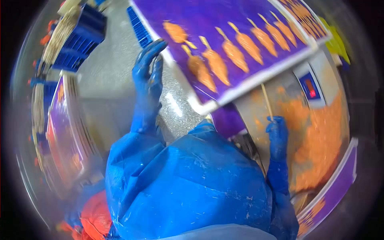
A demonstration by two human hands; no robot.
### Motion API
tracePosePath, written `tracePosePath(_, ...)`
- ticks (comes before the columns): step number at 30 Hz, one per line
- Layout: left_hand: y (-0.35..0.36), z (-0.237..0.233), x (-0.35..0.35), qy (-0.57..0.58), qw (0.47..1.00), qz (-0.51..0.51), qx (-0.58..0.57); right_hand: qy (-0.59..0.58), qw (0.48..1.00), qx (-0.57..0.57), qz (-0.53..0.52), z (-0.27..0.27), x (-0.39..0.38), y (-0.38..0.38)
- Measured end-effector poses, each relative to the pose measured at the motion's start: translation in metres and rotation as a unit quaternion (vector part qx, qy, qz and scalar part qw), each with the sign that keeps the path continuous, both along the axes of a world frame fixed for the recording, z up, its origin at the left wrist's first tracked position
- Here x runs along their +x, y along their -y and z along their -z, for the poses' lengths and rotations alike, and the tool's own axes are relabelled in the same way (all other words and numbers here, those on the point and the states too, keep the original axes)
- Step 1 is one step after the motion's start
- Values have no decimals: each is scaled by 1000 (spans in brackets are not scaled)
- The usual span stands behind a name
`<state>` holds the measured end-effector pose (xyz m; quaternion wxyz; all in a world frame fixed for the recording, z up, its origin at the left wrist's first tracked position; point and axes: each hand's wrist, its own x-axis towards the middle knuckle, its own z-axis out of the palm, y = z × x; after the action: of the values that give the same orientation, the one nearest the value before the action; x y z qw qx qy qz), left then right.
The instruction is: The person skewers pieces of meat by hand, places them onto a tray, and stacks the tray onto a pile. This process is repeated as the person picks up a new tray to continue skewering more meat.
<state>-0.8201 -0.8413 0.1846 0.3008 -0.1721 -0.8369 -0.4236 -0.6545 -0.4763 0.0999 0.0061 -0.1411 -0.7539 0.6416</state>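
Note:
My left hand, in a blue glove, is beside the left edge of a white-rimmed tray lined with purple film. Its fingers are stretched and apart, with nothing held. In my right hand, also blue-gloved, is a thin wooden stick that points up toward the tray's near edge. Several orange meat portions on sticks lie in a row on the film; the nearest skewer is at the tray's left side. Loose orange meat covers the surface right of my right hand.
A scale display sits right of the tray. Blue crates and stacked trays stand at the left. Another purple-lined tray is at the lower right. A person in red is partly visible at the lower left.

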Motion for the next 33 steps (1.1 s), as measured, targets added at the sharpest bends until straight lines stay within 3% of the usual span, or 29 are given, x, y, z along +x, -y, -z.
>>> tracePosePath(3, -86, 20, 56, -4, 997, 71, 21, -9, 998, 53, 28, 71, 67, -27)
tracePosePath(5, -150, 69, 85, 37, 973, 220, 67, 7, 991, -77, 111, 112, 124, -37)
tracePosePath(6, -181, 89, 105, 59, 945, 305, 101, 4, 993, 27, 113, 133, 150, -48)
tracePosePath(7, -214, 97, 125, 162, 925, 345, 2, 2, 987, 126, 97, 146, 175, -60)
tracePosePath(8, -230, 114, 127, 239, 872, 425, 39, 8, 987, 119, 111, 146, 189, -51)
tracePosePath(9, -251, 126, 130, 233, 845, 467, -115, 9, 981, 124, 146, 147, 212, -61)
tracePosePath(10, -278, 146, 141, 300, 826, 466, -104, 8, 976, 123, 180, 154, 235, -69)
tracePosePath(12, -337, 167, 150, 235, 840, 477, -106, 18, 966, 92, 240, 144, 270, -89)
tracePosePath(14, -402, 187, 161, 210, 816, 527, -110, 31, 954, 75, 287, 141, 301, -112)
tracePosePath(16, -453, 206, 182, 93, 773, 619, -104, 45, 928, 175, 326, 145, 321, -126)
tracePosePath(19, -477, 232, 215, 42, 777, 595, -201, 45, 919, 166, 354, 145, 342, -138)
tracePosePath(23, -437, 253, 233, 37, 804, 566, -180, 27, 919, 173, 353, 154, 360, -146)
tracePosePath(25, -431, 244, 242, 36, 815, 549, -181, 104, 901, 306, 289, 160, 366, -149)
tracePosePath(27, -436, 223, 245, 93, 829, 506, -219, 69, 905, 301, 291, 162, 363, -156)
tracePosePath(29, -434, 213, 241, 54, 842, 500, -196, 28, 907, 306, 288, 158, 344, -154)
tracePosePath(31, -441, 234, 239, 71, 815, 520, -247, 78, 921, 169, 342, 152, 338, -160)
tracePosePath(33, -449, 247, 223, 62, 812, 546, -196, 81, 921, 152, 349, 156, 333, -165)
